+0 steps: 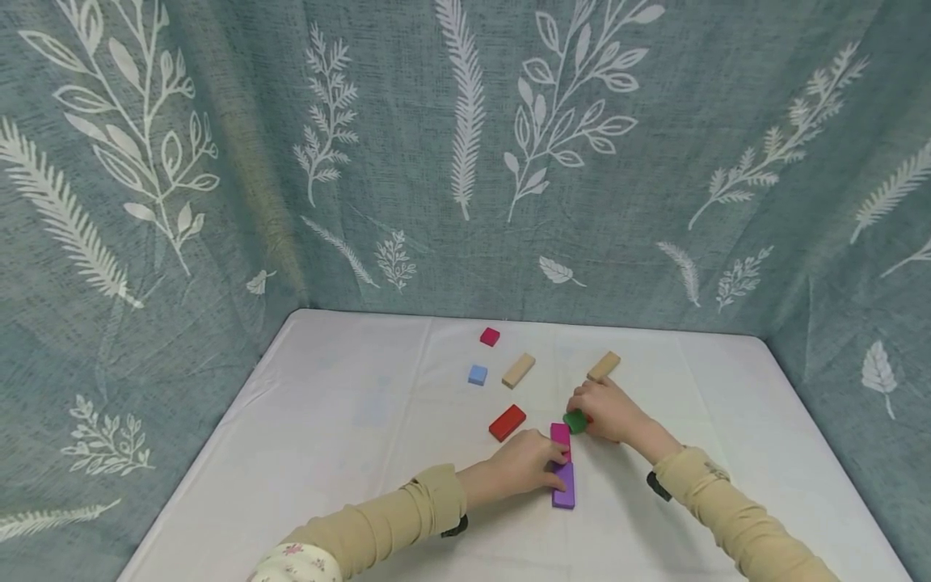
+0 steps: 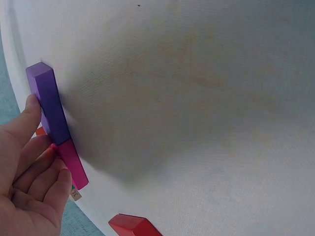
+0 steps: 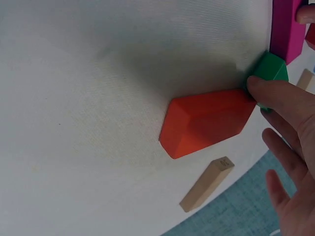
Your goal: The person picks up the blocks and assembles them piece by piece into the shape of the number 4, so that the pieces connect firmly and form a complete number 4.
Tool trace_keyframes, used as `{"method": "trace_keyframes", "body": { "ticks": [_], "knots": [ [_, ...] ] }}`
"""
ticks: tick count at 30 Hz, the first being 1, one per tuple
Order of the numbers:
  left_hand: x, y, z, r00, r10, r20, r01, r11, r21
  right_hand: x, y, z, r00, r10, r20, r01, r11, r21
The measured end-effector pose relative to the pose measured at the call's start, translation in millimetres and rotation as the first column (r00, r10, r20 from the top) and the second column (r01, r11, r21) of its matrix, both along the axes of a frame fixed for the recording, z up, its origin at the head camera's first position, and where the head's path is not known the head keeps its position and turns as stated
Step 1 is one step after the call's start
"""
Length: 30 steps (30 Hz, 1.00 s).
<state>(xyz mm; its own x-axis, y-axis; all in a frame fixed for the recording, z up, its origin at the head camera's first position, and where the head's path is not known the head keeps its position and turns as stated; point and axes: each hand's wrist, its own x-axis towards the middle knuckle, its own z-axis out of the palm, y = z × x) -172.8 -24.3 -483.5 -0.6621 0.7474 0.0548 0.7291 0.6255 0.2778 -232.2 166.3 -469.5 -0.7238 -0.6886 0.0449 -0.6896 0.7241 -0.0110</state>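
A purple block and a pink block lie end to end in a line. My left hand reaches over them from the left, its thumb touching the purple block and its fingers at the pink one. In the left wrist view, the hand's fingers are loosely bent beside both blocks. A small green block sits at the pink block's far corner, pinched by my right hand. An orange-red block touches the green one, mostly hidden under the right hand in the head view.
A red block lies left of the pink one. Farther back are a small blue block, a small crimson block and two plain wooden blocks, one left and one right. A patterned curtain surrounds the white table.
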Motion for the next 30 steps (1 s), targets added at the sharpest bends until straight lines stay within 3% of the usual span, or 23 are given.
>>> {"method": "trace_keyframes", "body": {
  "ticks": [13, 24, 30],
  "knots": [
    [0.2, 0, -0.7, 1.000, 0.018, 0.019, -0.018, 1.000, -0.004, -4.1, -2, 13.5, 1.000, -0.020, 0.012, 0.020, 0.997, -0.068],
    [0.4, 0, -2.4, 1.000, 0.016, 0.002, -0.016, 1.000, 0.002, -6.3, -11, 18.7, 0.990, 0.001, 0.144, 0.027, 0.981, -0.195],
    [-0.3, 0, -3.6, 1.000, 0.003, -0.006, -0.003, 1.000, 0.014, -6.0, -14, 19.1, 0.985, 0.029, 0.169, 0.012, 0.972, -0.236]
  ]
}}
